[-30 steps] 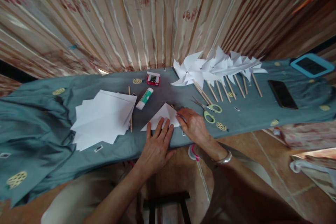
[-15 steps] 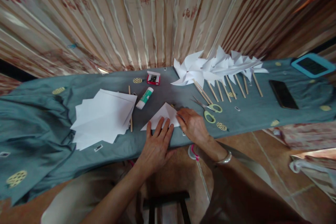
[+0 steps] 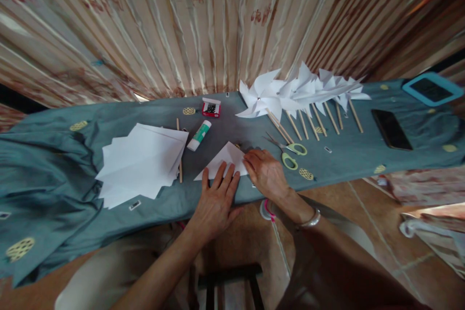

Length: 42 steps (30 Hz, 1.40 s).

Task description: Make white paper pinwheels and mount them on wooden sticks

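A white sheet of paper (image 3: 227, 155), folded into a triangle, lies near the front edge of the cloth-covered table (image 3: 225, 128). My left hand (image 3: 217, 198) rests flat on its lower part with the fingers spread. At the triangle's right corner, my right hand (image 3: 267, 172) has its fingers curled together on the paper's edge; the fingertips are partly hidden. Green-handled scissors (image 3: 288, 152) lie open just right of that hand. Behind the paper to the left is a glue stick (image 3: 199, 135).
Stacked white sheets (image 3: 140, 167) lie on the left beside a wooden stick (image 3: 179, 150). A small red box (image 3: 211, 108) holds dark bits. Several paper pinwheels (image 3: 267, 94) on sticks fill the back right. A phone (image 3: 391, 129) and a blue-framed tablet (image 3: 432, 89) lie far right.
The view has shifted very slightly. Both hands and the folded paper look almost the same as before.
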{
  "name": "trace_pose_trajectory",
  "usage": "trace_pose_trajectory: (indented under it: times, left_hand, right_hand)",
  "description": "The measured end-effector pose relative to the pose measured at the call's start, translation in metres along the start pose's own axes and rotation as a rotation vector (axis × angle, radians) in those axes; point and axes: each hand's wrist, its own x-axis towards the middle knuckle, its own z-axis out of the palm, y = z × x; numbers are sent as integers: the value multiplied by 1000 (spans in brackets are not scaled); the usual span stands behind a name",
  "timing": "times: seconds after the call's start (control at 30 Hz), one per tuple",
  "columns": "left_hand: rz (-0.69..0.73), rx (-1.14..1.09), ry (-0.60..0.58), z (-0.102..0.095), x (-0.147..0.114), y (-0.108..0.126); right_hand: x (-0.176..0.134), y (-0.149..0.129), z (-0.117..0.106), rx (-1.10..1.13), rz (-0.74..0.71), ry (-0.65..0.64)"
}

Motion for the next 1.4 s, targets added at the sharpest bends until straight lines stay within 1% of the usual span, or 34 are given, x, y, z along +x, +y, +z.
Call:
trace_pose_trajectory:
  times: [0.13, 0.2, 0.3, 0.43, 0.6, 0.73, 0.9, 1.2, 1.4]
  left_hand:
    - [-2, -18, -6, -2, 1, 0]
    - [0, -26, -10, -2, 2, 0]
    - [2, -27, -18, -4, 2, 0]
    - [3, -28, -35, -5, 2, 0]
    - [-1, -36, -37, -5, 3, 0]
    - [-4, -47, -19, -5, 4, -2]
    - [30, -52, 3, -8, 1, -9]
    - [13, -12, 43, -9, -16, -17]
    - [4, -7, 24, -9, -17, -18]
  right_hand:
    - [-1, -2, -2, -24, -33, 22]
    - [-3, -6, -5, -35, -91, 36]
    - [-6, -12, -8, -42, -177, 0]
    - [-8, -18, -11, -61, -166, -54]
    - [-12, -17, -8, -9, -173, -101]
    - [-14, -16, -4, 8, -132, -78]
    - [-13, -15, -2, 102, -71, -40]
    - [-7, -23, 2, 55, 34, -45]
    - [-6, -19, 3, 133, 67, -56]
